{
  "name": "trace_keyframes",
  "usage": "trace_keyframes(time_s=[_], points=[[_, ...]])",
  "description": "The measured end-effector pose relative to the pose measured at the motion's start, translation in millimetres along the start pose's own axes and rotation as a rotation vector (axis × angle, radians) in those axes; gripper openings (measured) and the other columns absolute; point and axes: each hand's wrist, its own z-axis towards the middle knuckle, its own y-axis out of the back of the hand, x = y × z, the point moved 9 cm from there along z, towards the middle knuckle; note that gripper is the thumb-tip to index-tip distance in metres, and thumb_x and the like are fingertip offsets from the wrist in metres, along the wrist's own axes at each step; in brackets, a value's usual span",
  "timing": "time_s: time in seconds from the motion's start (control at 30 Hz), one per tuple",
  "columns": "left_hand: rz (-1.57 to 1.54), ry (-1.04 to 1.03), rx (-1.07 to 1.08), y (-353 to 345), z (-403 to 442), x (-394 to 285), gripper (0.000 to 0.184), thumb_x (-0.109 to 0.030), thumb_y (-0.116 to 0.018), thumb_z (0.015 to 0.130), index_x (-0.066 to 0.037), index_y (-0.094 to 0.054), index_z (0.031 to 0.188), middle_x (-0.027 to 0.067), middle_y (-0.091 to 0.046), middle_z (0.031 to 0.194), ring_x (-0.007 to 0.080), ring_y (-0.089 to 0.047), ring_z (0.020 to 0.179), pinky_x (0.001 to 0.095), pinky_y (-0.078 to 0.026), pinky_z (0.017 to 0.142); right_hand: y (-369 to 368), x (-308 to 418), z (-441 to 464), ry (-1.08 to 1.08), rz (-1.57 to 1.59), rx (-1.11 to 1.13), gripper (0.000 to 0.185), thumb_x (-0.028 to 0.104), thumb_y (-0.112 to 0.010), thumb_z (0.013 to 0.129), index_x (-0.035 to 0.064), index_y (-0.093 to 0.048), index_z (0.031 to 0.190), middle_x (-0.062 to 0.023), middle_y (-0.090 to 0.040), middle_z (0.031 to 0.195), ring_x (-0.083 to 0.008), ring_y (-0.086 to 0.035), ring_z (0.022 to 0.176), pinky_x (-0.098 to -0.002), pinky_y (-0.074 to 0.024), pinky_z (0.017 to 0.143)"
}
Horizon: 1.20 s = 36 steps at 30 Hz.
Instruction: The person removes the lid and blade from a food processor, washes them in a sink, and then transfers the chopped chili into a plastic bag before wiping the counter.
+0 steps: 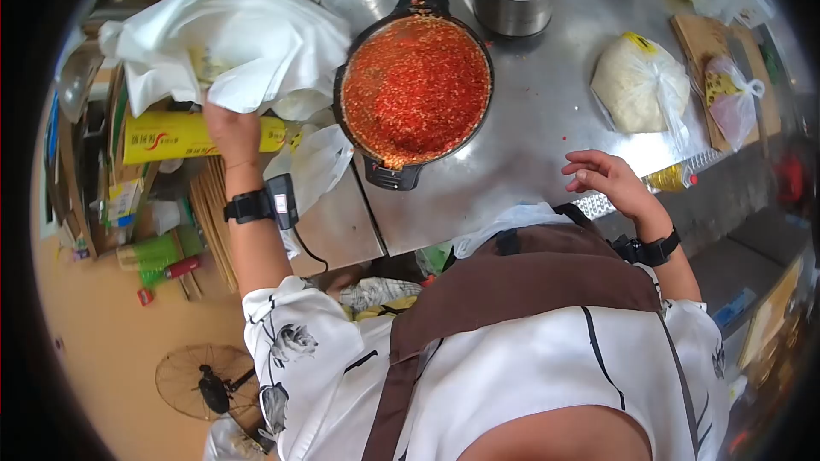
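My left hand (232,132) reaches to the lower edge of a large white plastic bag (248,34) at the upper left; its fingertips are hidden under the plastic. Just behind that hand lies a yellow box (171,137) with red marks. My right hand (602,177) hovers over the front edge of the metal table (521,154), fingers apart and holding nothing. Between the hands, farther back, stands a black two-handled pan (394,176) full of chopped red and orange food (418,85). A bag of pale dough (641,81) sits beyond my right hand.
A metal pot with a black lid (514,8) stands behind the pan. At the right, a small tied bag (730,102) rests on cardboard (696,43). A yellow bottle (666,179) lies below the table edge. A wire fan (209,382) is at the lower left.
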Motion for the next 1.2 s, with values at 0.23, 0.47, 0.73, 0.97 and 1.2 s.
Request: trace_keyframes(time_s=[0.23,0.47,0.73,0.97,1.2], points=[[-0.048,0.318,0.356,14.7,-28.9,-46.7,0.06,-0.02,-0.074,0.072,0.002,-0.047,0.122,0.0214,-0.052,0.118,0.0355,-0.051,0.11,0.0395,-0.04,0.094,-5.8,30.7,10.7,0.075,-0.121,0.228,0.042,0.012,-0.057,0.089,-0.0037,-0.046,0.127,-0.0137,-0.059,0.114,-0.0193,-0.062,0.095,-0.0299,-0.0476,0.086],[-0.026,0.437,0.314,55.5,-61.6,-78.6,0.053,-0.016,-0.064,0.079,0.001,-0.045,0.125,0.0233,-0.049,0.121,0.0385,-0.046,0.114,0.0402,-0.036,0.098,10.6,8.4,18.8,0.085,-0.172,0.374,0.041,0.01,-0.058,0.088,-0.0006,-0.048,0.126,-0.0116,-0.059,0.113,-0.0167,-0.061,0.094,-0.0292,-0.0472,0.086],[-0.104,0.52,0.187,79.8,-82.0,-149.4,0.061,-0.026,-0.067,0.08,0.001,-0.042,0.128,0.0211,-0.047,0.123,0.0372,-0.045,0.114,0.0412,-0.036,0.097,12.0,17.8,12.5,0.127,-0.322,0.508,0.041,0.012,-0.061,0.087,0.0007,-0.051,0.124,-0.007,-0.061,0.11,-0.0118,-0.058,0.09,-0.026,-0.0465,0.081],[-0.58,0.865,-0.067,75.4,-116.8,-215.0,0.04,-0.015,-0.059,0.089,0.002,-0.048,0.123,0.0122,-0.057,0.114,0.0217,-0.054,0.103,0.032,-0.04,0.091,-10.4,42.9,2.0,0.139,-0.294,0.615,0.04,0.016,-0.062,0.087,0.0018,-0.052,0.123,-0.0058,-0.061,0.11,-0.0109,-0.057,0.094,-0.0261,-0.0457,0.083],[-1.545,1.084,-0.406,107.7,-115.6,-274.9,0.043,-0.018,-0.05,0.092,0.002,-0.044,0.129,0.0167,-0.057,0.12,0.0275,-0.058,0.108,0.0382,-0.045,0.094,-102.2,112.2,12.0,0.425,-0.25,0.735,0.046,0.027,-0.055,0.092,0.0009,-0.047,0.129,-0.0088,-0.055,0.122,-0.0144,-0.051,0.11,-0.0294,-0.042,0.092]])
